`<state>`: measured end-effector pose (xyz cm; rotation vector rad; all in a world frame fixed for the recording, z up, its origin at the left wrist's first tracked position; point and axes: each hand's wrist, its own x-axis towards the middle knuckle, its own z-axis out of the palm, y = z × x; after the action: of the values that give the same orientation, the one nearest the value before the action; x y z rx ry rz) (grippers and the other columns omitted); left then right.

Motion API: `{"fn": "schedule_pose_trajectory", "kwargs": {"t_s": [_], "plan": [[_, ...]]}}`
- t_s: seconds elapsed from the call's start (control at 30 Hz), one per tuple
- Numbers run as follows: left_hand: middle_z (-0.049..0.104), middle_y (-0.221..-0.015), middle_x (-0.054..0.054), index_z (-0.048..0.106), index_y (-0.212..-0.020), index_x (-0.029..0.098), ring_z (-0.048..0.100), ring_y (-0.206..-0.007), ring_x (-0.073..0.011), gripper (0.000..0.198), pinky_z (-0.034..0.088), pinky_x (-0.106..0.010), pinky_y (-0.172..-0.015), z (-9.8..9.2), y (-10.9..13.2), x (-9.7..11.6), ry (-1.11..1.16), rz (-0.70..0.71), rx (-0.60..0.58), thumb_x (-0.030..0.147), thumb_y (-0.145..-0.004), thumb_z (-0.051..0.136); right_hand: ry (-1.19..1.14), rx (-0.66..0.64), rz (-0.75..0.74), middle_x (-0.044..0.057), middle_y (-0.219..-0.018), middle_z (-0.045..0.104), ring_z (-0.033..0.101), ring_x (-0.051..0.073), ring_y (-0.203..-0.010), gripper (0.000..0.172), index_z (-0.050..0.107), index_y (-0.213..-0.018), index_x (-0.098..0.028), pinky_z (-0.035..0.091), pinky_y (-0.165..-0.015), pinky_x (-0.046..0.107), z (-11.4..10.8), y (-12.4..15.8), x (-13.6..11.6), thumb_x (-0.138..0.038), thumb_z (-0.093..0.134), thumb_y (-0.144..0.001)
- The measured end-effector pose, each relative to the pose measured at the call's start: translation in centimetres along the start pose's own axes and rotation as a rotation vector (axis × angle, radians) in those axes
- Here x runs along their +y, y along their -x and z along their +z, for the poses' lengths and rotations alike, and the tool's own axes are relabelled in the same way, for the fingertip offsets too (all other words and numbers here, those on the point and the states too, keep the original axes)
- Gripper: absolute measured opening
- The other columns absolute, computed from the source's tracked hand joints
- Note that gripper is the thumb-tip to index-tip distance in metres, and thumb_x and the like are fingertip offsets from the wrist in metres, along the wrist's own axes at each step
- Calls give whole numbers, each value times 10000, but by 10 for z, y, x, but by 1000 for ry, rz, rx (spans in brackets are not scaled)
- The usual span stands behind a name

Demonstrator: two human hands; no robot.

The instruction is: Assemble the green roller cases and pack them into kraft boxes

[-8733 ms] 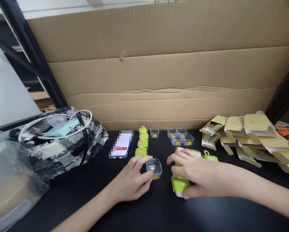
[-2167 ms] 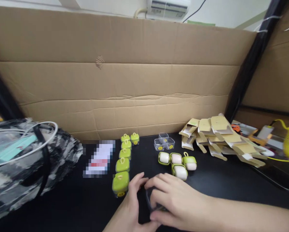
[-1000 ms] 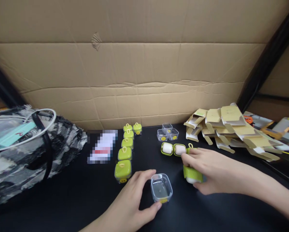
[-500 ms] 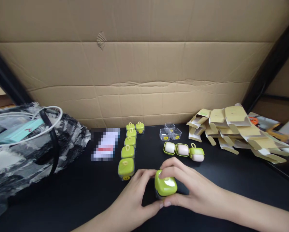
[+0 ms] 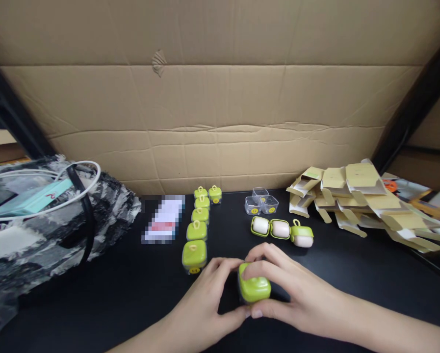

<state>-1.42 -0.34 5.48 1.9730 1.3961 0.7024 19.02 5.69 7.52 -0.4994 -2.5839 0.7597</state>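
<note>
Near the front middle of the black table, both my hands are closed around a small green-lidded case [image 5: 257, 290]. Fingers of my right hand [image 5: 297, 294] lie over its top, with the thumb at its front edge. My left hand [image 5: 208, 301] curves about its left side, fingertips at the back and thumb at the front, so its lower part is mostly hidden. Left of my hands runs a row of similar green-lidded cases [image 5: 194, 254] in clear cups with yellow labels. Behind my right hand sit two open green lids with pale inserts [image 5: 280, 229] and a looped green one [image 5: 302, 236].
Several clear plastic cups [image 5: 261, 203] stand at the back. Flattened cardboard boxes [image 5: 352, 191] are piled at the right. At the left lies a black-and-white fabric bundle [image 5: 113, 220] with a white cable [image 5: 97, 176]. A cardboard wall [image 5: 220, 108] closes off the back.
The green lid in my hands has tilted slightly, and the dark gap along its front lower edge no longer shows. My hands keep their hold; the whole view has shifted a little.
</note>
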Motion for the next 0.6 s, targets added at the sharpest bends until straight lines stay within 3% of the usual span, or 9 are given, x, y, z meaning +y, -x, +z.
{"fn": "schedule_pose_trajectory", "kwargs": {"t_s": [0.27,0.43,0.6], "plan": [[545,-1287,-64,349,-1257,244,515,-1207,-208,528,415,-362,-1024,2,4,-3,42,14,-16,227,-812,632,-45,4,35,40,-1118,500,498,154,-1045,229,519,-1047,-236,431,-909,264,-4,0,-5,-168,606,-847],[558,-1290,-75,369,-1219,234,523,-1209,-220,500,420,-375,-1022,2,5,1,43,2,-22,214,-798,638,75,-104,-1,45,-1098,524,515,168,-1015,190,550,-1079,-241,441,-874,286,-9,-2,-6,-248,578,-891],[550,-1308,-78,363,-1232,236,521,-1220,-225,505,418,-391,-1037,4,6,0,16,18,-7,220,-802,628,148,-150,1,44,-1155,535,534,166,-1052,246,556,-1119,-267,441,-889,278,-14,1,-10,-212,576,-880]]}}
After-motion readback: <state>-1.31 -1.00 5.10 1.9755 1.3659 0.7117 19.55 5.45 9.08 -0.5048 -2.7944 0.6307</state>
